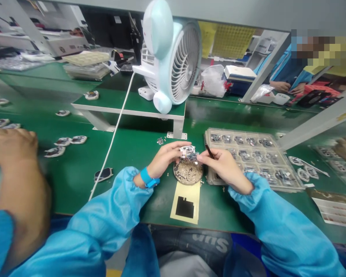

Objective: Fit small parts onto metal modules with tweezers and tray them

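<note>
My left hand (pixel 167 156), with a blue wrist strap, holds a small white-framed housing (pixel 187 151) above a round dish (pixel 187 174) of small parts. Against the housing's lower right side, a small circuit board (pixel 193 157) is pinched by the fingertips of my right hand (pixel 219 161). A dark slim tool (pixel 209 151) also rests in my right hand. Below the dish lies a yellow sheet (pixel 185 220) with a black cut-out shape (pixel 185 207). Just right of my right hand, a clear tray (pixel 288 184) holds several circuit boards.
A pale blue fan (pixel 163 57) stands on a green-topped riser (pixel 127 109). A white cable (pixel 112 140) crosses the left side. Several housings (pixel 79 139) lie near another person's arm (pixel 17 173). White rings (pixel 303 174) sit right of the tray. Another person's hands (pixel 290 87) show behind.
</note>
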`<action>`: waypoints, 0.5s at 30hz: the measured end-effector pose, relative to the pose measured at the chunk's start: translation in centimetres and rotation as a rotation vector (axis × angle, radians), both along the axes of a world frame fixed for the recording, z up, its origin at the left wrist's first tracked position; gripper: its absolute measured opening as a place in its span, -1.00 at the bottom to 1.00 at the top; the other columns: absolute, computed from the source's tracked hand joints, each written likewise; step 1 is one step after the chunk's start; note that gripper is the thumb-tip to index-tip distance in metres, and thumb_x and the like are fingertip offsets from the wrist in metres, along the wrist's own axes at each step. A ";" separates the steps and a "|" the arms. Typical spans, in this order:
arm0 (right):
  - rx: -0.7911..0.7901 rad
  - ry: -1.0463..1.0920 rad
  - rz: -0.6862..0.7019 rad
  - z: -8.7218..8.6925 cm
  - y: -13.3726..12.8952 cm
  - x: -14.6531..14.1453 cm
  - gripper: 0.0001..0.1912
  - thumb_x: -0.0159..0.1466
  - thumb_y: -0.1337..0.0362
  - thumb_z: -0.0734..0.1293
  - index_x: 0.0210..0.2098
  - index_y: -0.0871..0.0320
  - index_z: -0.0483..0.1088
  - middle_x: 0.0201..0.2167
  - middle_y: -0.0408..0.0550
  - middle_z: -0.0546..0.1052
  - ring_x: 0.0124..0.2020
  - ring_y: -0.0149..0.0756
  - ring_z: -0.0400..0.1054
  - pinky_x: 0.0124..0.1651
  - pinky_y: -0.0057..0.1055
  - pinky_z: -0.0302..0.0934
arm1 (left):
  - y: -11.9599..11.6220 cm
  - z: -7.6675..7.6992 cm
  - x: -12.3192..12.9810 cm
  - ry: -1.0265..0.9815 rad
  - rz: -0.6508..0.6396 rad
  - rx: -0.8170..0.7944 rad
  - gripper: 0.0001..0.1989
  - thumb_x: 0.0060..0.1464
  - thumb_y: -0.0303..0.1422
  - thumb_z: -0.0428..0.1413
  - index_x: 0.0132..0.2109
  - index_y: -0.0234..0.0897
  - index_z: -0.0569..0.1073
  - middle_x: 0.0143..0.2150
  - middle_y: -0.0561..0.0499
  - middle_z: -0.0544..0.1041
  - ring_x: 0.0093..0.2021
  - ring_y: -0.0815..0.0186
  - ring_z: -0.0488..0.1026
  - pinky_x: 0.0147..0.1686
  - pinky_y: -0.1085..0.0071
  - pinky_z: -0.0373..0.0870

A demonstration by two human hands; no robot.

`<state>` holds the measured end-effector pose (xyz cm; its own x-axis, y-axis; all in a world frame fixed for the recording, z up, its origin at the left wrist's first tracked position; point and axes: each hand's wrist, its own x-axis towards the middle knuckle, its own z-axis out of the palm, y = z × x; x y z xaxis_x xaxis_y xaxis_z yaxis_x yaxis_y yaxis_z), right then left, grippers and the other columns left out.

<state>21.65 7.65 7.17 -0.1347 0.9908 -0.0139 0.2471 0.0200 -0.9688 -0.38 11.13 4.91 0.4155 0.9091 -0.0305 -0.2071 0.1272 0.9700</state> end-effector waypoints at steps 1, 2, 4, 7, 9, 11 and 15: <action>-0.020 0.013 -0.002 -0.2 0.0 -0.1 -0.76 0.15 0.06 0.52 -0.37 0.11 0.61 -0.40 -0.10 0.64 -0.38 -0.30 0.48 -0.22 -0.32 0.36 | -0.2 0.1 0.0 0.010 -0.007 0.025 -0.55 0.05 -0.38 0.20 0.11 -0.34 0.58 0.01 -0.14 0.62 -0.25 0.31 0.47 -0.37 0.46 0.33; -0.036 0.021 -0.008 -0.4 0.0 -0.3 -0.74 0.14 0.04 0.53 -0.36 0.11 0.61 -0.40 -0.10 0.64 -0.39 -0.31 0.47 -0.23 -0.33 0.34 | -0.3 0.1 0.0 0.019 -0.014 0.049 -0.55 0.07 -0.39 0.19 0.13 -0.33 0.58 0.02 -0.14 0.62 -0.23 0.30 0.48 -0.35 0.45 0.34; -0.058 0.034 -0.022 -0.6 -0.1 -0.5 -0.71 0.12 0.02 0.54 -0.36 0.13 0.61 -0.41 -0.10 0.63 -0.41 -0.32 0.44 -0.27 -0.35 0.32 | -0.6 0.2 0.0 0.029 -0.028 0.089 -0.52 0.08 -0.40 0.20 0.17 -0.29 0.56 0.08 -0.14 0.61 -0.11 0.21 0.52 -0.27 0.42 0.38; -0.072 0.063 -0.046 -0.6 -0.1 -0.7 -0.69 0.11 0.02 0.54 -0.37 0.14 0.60 -0.42 -0.10 0.62 -0.42 -0.34 0.42 -0.29 -0.37 0.30 | -0.9 0.3 0.2 0.013 -0.057 0.137 -0.51 0.10 -0.41 0.24 0.20 -0.27 0.54 0.18 -0.14 0.57 0.11 0.09 0.51 -0.05 0.35 0.44; -0.078 0.084 -0.063 -0.5 -0.2 -0.7 -0.69 0.10 0.02 0.55 -0.37 0.15 0.60 -0.43 -0.10 0.61 -0.41 -0.35 0.41 -0.29 -0.37 0.30 | -1.1 0.2 0.3 -0.001 -0.067 0.169 -0.52 0.12 -0.40 0.26 0.20 -0.27 0.54 0.19 -0.14 0.57 0.17 0.07 0.49 0.08 0.29 0.43; -0.083 0.094 -0.072 -0.4 -0.2 -0.6 -0.69 0.10 0.02 0.54 -0.38 0.16 0.59 -0.43 -0.10 0.61 -0.41 -0.35 0.40 -0.27 -0.37 0.29 | -1.4 0.0 0.5 0.009 -0.050 0.208 -0.53 0.15 -0.38 0.27 0.21 -0.26 0.53 0.19 -0.14 0.57 0.18 0.08 0.50 0.14 0.25 0.43; -0.065 0.103 -0.050 -0.6 -0.2 -0.5 -0.68 0.12 0.02 0.54 -0.37 0.17 0.59 -0.41 -0.09 0.61 -0.40 -0.35 0.40 -0.26 -0.37 0.27 | -1.8 -0.8 0.7 0.151 0.053 0.409 -0.51 0.17 -0.35 0.27 0.24 -0.23 0.49 0.20 -0.15 0.56 0.11 0.10 0.55 0.08 0.23 0.52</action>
